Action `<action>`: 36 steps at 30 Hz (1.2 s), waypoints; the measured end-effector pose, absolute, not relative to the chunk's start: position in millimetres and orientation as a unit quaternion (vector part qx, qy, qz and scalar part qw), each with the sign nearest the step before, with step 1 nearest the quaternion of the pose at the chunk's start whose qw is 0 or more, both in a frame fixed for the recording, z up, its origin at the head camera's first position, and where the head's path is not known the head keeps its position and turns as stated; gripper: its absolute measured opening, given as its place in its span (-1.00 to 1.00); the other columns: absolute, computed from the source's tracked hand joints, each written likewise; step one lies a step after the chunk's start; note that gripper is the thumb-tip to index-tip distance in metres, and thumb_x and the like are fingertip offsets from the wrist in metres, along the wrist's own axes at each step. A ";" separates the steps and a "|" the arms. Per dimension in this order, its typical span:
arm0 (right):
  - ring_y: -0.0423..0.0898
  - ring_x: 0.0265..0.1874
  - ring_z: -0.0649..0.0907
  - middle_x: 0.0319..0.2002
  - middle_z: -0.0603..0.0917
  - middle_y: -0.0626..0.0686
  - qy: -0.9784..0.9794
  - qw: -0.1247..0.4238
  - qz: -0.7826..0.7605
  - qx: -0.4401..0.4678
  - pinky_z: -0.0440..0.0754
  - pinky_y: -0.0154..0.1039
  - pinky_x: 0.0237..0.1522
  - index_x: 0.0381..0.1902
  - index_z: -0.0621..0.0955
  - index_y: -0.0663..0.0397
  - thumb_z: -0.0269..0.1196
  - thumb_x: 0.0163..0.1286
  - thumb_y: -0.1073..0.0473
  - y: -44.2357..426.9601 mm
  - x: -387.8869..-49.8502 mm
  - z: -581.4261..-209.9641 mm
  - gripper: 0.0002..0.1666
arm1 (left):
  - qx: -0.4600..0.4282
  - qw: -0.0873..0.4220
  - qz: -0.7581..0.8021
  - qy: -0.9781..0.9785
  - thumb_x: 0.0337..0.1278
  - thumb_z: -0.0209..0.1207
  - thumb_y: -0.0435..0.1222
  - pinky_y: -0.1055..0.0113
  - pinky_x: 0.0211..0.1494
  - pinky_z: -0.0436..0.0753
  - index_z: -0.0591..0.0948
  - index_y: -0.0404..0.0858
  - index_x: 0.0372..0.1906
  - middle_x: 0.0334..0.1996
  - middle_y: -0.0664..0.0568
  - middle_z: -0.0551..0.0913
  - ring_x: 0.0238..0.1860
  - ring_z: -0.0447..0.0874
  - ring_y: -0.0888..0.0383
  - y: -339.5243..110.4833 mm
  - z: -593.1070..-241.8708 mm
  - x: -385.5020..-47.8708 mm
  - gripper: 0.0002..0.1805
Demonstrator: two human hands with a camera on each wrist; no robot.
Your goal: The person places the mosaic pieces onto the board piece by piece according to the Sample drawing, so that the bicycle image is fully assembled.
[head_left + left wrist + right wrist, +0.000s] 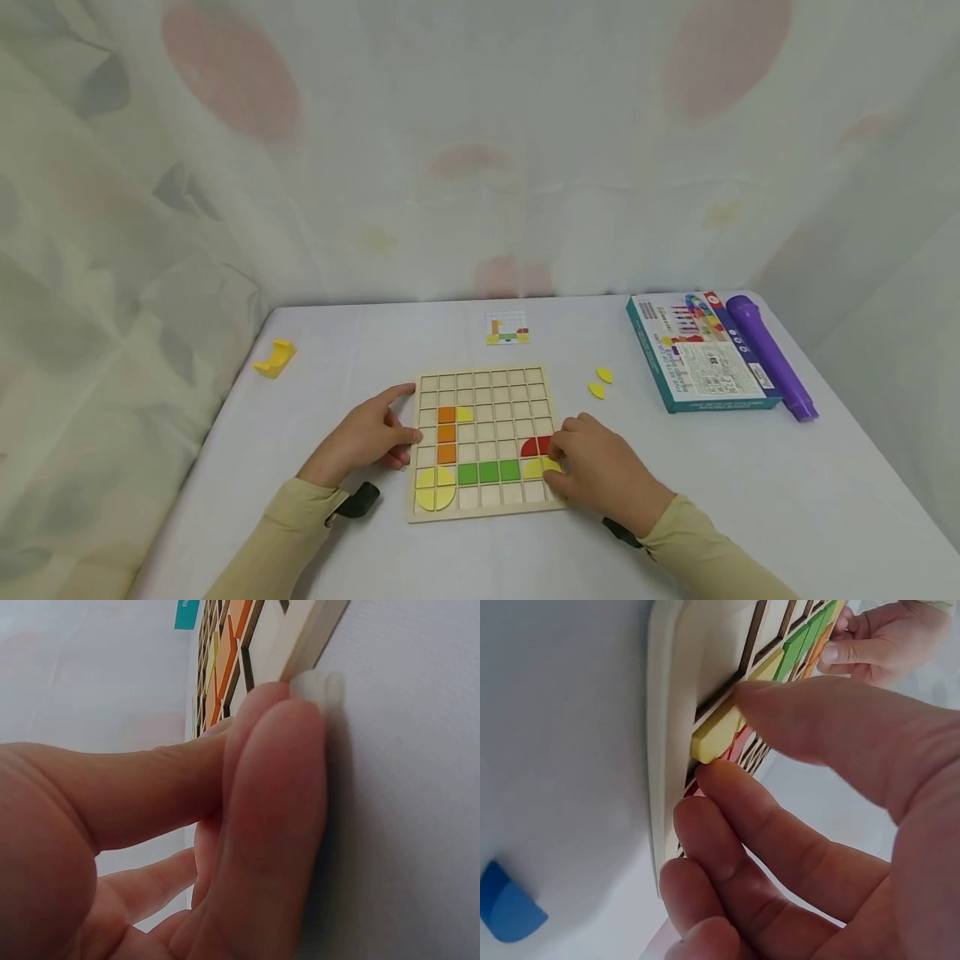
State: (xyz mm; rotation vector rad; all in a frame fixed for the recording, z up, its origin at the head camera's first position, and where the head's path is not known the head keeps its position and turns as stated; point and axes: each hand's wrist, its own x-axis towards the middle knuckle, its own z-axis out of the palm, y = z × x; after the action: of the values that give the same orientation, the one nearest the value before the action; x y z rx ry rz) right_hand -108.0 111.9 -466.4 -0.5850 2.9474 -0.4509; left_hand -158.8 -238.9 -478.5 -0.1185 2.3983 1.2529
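A square wooden grid board [486, 434] lies between both hands. My left hand [367, 433] holds its left edge, thumb at the rim and index finger stretched to the upper corner. With thumb and index finger my right hand [603, 462] pinches a yellow quarter-circle tile [716, 735], tilted at a cell along the right edge. Orange squares [447, 433] stand in a column under a yellow tile [464, 414]. Green squares [489, 472] form a row, with yellow quarter-circles [435, 488] making a disc at lower left. Red tiles [531, 447] sit partly behind the right hand.
Behind the board lies a small pattern card [507, 327]. Two loose yellow tiles [597, 390] rest to the right, near a teal-edged box [705, 358] and a purple tube [772, 358]. A yellow curved block [275, 358] is far left; a blue piece [510, 904] lies off the board.
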 end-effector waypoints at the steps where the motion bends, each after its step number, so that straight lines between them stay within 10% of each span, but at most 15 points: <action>1: -0.23 -0.29 0.45 -0.37 0.62 -0.20 0.969 0.051 -0.149 -0.191 0.60 -0.32 -0.29 -0.33 0.79 -0.06 0.61 0.21 -0.02 112.7 -107.8 -466.3 -0.76 | -0.042 0.214 0.452 0.865 0.24 0.53 -0.28 0.20 -0.34 0.84 0.25 0.00 0.71 -0.29 -0.17 0.65 -0.49 0.79 0.05 -238.2 -478.3 -159.2 0.01; 19: -0.23 -0.26 0.50 -0.34 0.64 -0.20 0.970 0.038 -0.168 -0.173 0.64 -0.28 -0.21 -0.32 0.77 -0.12 0.61 0.27 -0.03 127.7 -122.2 -458.1 -0.78 | -0.037 0.217 0.448 0.866 0.25 0.52 -0.28 0.19 -0.32 0.85 0.24 0.01 0.72 -0.28 -0.17 0.62 -0.48 0.79 0.04 -234.2 -476.5 -161.6 0.02; 36: 0.21 0.17 0.65 0.10 0.73 0.22 0.970 0.029 -0.237 -0.041 0.69 0.20 0.28 0.19 0.75 0.20 0.39 0.50 0.16 191.2 -208.9 -476.0 -0.62 | -0.034 0.216 0.453 0.864 0.24 0.53 -0.30 0.17 -0.36 0.85 0.25 0.01 0.71 -0.29 -0.17 0.62 -0.50 0.78 0.04 -241.4 -482.0 -160.2 0.01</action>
State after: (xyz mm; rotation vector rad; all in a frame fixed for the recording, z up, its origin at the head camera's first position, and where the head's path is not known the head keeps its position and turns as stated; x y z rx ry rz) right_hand -208.9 191.2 -476.0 -0.1261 2.9938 -0.7300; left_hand -160.2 -241.4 -482.0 -0.0930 2.3941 1.2567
